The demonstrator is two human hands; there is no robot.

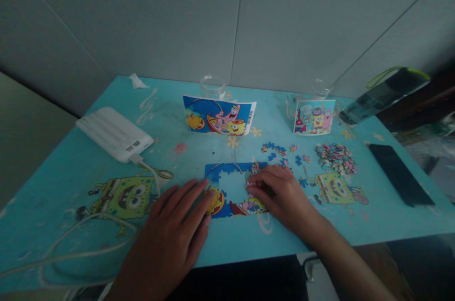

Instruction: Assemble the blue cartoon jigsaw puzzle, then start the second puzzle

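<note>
A partly joined jigsaw puzzle (pixel 227 167) lies flat on the table, a blue-edged frame around an open middle. My left hand (pixel 179 225) rests with fingers stretched out, its fingertips on the puzzle's left edge. At the puzzle's right side, my right hand (pixel 279 192) pinches its thumb and forefinger together over a small puzzle piece (pixel 250 186), most of which the fingers cover. Loose puzzle pieces (pixel 278 150) lie scattered just beyond that hand. Behind the puzzle, a picture card (pixel 220 116) with matching cartoon figures stands against a clear jar (pixel 212 85).
On the left lies a white power bank (pixel 115 132) with a cable (pixel 88 256) looping toward me. To the right are a heap of puzzle pieces (pixel 336 158), a smaller picture card (pixel 313 117), a dark phone (pixel 400 174) and a bottle (pixel 384 95). A wall closes off the back.
</note>
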